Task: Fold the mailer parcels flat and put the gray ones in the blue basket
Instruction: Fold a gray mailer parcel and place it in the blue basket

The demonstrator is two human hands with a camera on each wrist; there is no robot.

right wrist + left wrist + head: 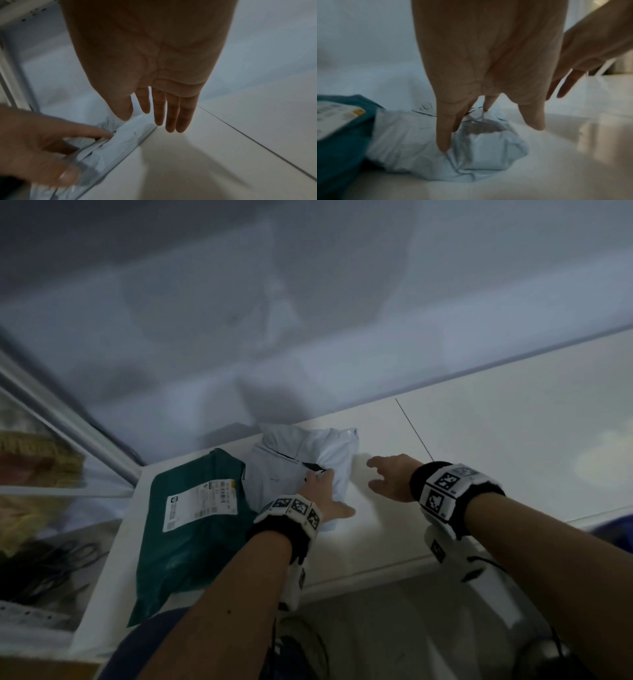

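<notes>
A crumpled gray mailer (305,453) lies on the white table (496,446), near its back edge. My left hand (330,491) rests on it with straight fingers pressing down and the thumb spread to the right. In the left wrist view those fingertips (443,147) dent the gray mailer (488,152). My right hand (376,474) hovers open just right of the mailer, touching nothing. In the right wrist view its straight fingers (171,119) hang above the table beside the mailer's edge (123,139). A green mailer (191,525) with a white label lies left of the gray one.
A blue shape (616,534) shows at the table's right front edge, mostly cut off. A shelf unit stands to the left, with scissors (68,556) on it. A wall runs close behind the table. A thin seam (414,429) crosses the tabletop.
</notes>
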